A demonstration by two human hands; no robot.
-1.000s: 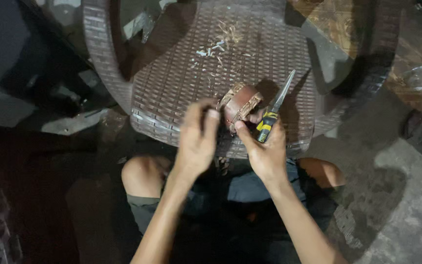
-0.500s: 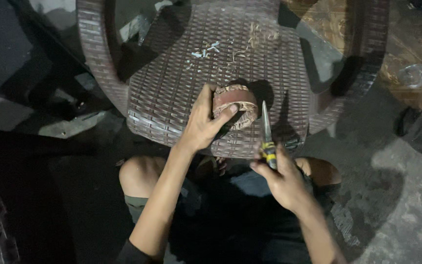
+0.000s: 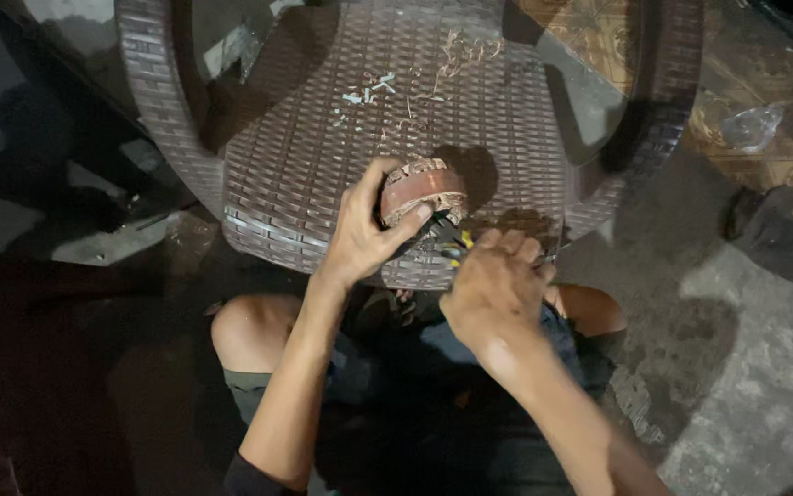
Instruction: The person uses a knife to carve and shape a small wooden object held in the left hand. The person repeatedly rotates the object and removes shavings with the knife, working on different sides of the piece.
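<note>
A round reddish-brown metal part (image 3: 421, 188), ring-shaped like a wound motor core, rests on the seat of a brown woven plastic chair (image 3: 323, 156). My left hand (image 3: 364, 225) grips its left side with fingers and thumb. My right hand (image 3: 498, 280) is closed around a tool with a black and yellow handle (image 3: 456, 246), held low against the part's near side; its tip is hidden behind the hand and the part.
Pale shavings and bits of wire (image 3: 387, 87) lie scattered on the chair seat. My bare knees (image 3: 249, 331) are below the seat's front edge. A dark cloth (image 3: 769, 234) and a clear plastic scrap (image 3: 750, 124) lie on the concrete floor at right.
My right hand has brought the tool from upright beside the part down to the part's near side. My left hand keeps hold of the part.
</note>
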